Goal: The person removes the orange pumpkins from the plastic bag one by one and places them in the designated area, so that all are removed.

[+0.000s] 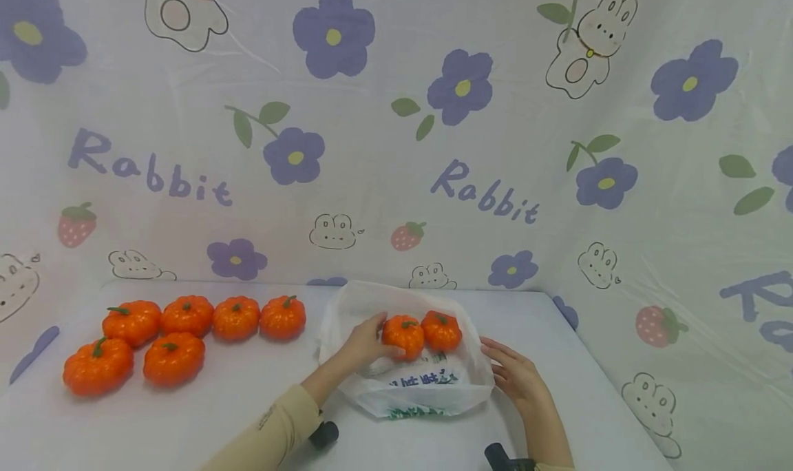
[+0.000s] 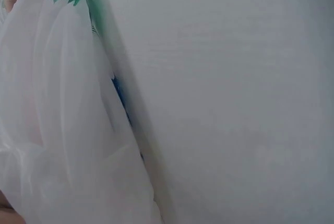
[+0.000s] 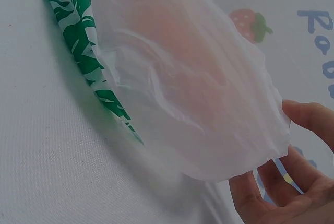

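A white plastic bag (image 1: pixel 427 400) with green leaf print and blue lettering lies with its mouth spread toward me. Two small orange toy pumpkins are in it. My left hand (image 1: pixel 365 340) reaches into the mouth and grips the left pumpkin (image 1: pixel 404 337), while the other pumpkin (image 1: pixel 442 330) sits just right of it. At the bag's right rim, my right hand (image 1: pixel 517 374) holds the thin plastic; the right wrist view shows some fingertips going behind the edge. Mostly the bag's translucent side (image 2: pixel 68 109) fills the left wrist view, which hides the gripped pumpkin.
Several more orange pumpkins stand in two rows on the left of the white table, among them a front one (image 1: pixel 173 359) and a back one (image 1: pixel 283 317). A patterned cloth (image 1: pixel 372 113) with rabbits and flowers hangs behind and beside the table (image 1: pixel 248 416).
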Available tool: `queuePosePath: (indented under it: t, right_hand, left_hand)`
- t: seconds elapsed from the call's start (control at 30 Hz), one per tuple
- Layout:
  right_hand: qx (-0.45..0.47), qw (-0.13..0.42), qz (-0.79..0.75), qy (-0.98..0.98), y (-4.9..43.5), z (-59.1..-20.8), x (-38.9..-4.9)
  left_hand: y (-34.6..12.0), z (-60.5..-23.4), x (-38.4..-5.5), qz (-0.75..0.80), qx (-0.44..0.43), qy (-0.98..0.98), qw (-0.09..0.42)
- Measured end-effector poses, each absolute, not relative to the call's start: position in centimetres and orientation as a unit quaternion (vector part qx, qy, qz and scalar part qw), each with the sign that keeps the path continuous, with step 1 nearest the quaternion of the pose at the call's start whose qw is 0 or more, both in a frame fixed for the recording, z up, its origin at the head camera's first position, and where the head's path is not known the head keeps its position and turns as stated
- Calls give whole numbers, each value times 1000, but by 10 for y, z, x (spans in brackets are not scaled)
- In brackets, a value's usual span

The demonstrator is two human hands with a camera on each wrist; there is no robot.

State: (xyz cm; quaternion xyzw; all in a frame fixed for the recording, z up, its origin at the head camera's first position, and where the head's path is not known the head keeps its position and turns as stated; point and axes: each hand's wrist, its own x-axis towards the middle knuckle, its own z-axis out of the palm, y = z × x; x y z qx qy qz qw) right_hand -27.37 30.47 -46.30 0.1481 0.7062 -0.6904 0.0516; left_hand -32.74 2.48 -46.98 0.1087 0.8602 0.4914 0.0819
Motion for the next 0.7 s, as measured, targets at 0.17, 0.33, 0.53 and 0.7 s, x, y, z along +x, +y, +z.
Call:
queuePosePath:
  t: [0.17, 0.33, 0.53, 0.7]
  right_hand:
    - [148, 53, -688, 709, 305, -462, -273]
    - [145, 53, -686, 711, 305, -462, -272]
    - [147, 54, -686, 710, 305, -462, -272]
    - [147, 55, -686, 711, 305, -463, -272]
  left_hand:
    - [26, -468, -328, 494, 118, 857, 87]
    - [26, -471, -331, 493, 119, 858, 83]
    - [27, -474, -334, 493, 116, 858, 82]
    - [26, -476, -335, 492, 122, 858, 78]
